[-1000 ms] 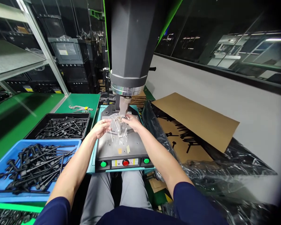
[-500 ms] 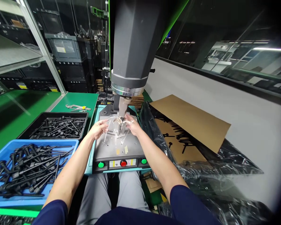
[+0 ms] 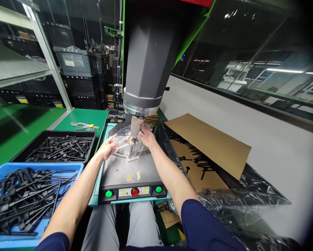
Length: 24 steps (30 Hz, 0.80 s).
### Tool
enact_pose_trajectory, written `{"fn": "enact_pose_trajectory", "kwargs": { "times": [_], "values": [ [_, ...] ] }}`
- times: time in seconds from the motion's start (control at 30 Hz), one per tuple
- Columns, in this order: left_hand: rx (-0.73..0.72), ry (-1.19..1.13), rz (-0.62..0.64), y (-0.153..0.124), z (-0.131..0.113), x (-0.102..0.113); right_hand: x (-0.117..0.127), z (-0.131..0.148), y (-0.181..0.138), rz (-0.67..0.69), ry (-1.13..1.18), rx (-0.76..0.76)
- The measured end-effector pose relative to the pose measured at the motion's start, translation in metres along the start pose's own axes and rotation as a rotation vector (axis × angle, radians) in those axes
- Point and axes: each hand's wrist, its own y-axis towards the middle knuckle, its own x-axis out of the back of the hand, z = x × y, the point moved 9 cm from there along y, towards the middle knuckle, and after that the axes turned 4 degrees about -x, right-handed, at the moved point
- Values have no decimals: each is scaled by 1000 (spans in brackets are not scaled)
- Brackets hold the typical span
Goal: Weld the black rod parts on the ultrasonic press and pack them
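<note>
At far left, a blue plastic tray (image 3: pixel 5 174) holds long black threaded rods with knobbed heads; behind it a black tray (image 3: pixel 23 153) of the same rods sits on the green surface (image 3: pixel 75 116). Since a moment ago both hands have pushed further in under the grey press head (image 3: pixel 146 62), closer to its metal tip (image 3: pixel 135 127), which suggests the piece is being seated there. The left hand (image 3: pixel 107 148) reaches forward, arm extended, index finger pointing, fingers loosely spread and touching the clear crinkled plastic film (image 3: pixel 121 139) on the grey metal plate (image 3: pixel 127 170). The right hand (image 3: pixel 146 136) is curled beside the tip, fingers pinched narrow on the film and a small metal fixture (image 3: pixel 132 151). Green and red buttons (image 3: pixel 135 191) line the plate's front edge. At right lies brown cardboard (image 3: pixel 211 143) in black plastic sheeting (image 3: pixel 250 195).
</note>
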Motion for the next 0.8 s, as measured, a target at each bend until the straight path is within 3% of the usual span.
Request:
{"fn": "enact_pose_trajectory", "kwargs": {
  "times": [0.27,0.43,0.6,0.8],
  "values": [
    [42,19,-21,-8,1,1,23,-43,-31,-197,49,-319],
    [64,38,-44,-13,3,3,39,-54,-65,-275,40,-394],
    [63,57,-54,-16,2,6,34,-41,-89,-212,36,-273],
    [58,69,-65,-16,2,8,30,-36,-108,-243,-363,-34]
  ]
}}
